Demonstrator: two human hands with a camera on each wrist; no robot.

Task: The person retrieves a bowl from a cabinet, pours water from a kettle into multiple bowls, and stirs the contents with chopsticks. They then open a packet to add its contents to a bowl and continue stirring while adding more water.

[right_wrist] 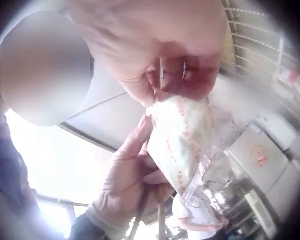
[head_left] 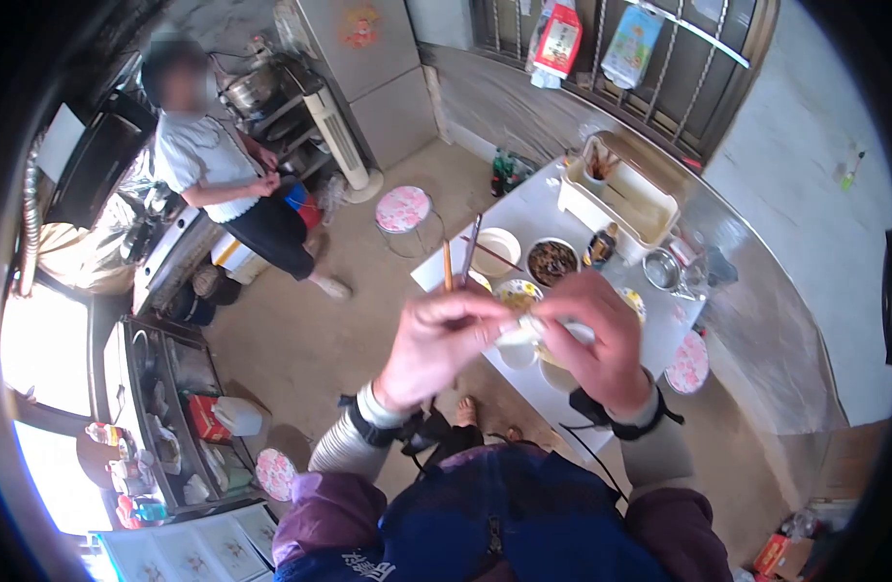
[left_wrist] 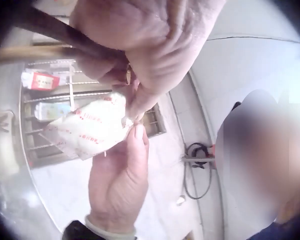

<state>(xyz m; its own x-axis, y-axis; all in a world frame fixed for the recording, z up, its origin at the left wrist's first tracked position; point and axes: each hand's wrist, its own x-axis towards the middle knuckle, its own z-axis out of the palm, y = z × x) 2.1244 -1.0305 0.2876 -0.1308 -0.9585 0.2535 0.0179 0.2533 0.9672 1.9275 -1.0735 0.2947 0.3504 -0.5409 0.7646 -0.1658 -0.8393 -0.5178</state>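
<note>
A small white packet with red print (left_wrist: 90, 127) (right_wrist: 182, 135) is held up between both hands above the table. My left hand (head_left: 431, 344) pinches one edge of it with thumb and fingers; a brown stick and a darker one (head_left: 448, 267) also stand out from that hand. My right hand (head_left: 601, 339) pinches the packet's edge close to the left fingertips. In the right wrist view the packet hangs below the right fingers, with clear crinkled plastic at its lower end. Whether its edge is torn cannot be seen.
Below the hands, a white table (head_left: 552, 403) carries a bowl of dark food (head_left: 552, 262), a white bowl (head_left: 496, 252), a sauce bottle (head_left: 601, 246) and a cream bin (head_left: 625, 199). A person (head_left: 213, 165) stands at the left. Pink stools (head_left: 403, 209) are around.
</note>
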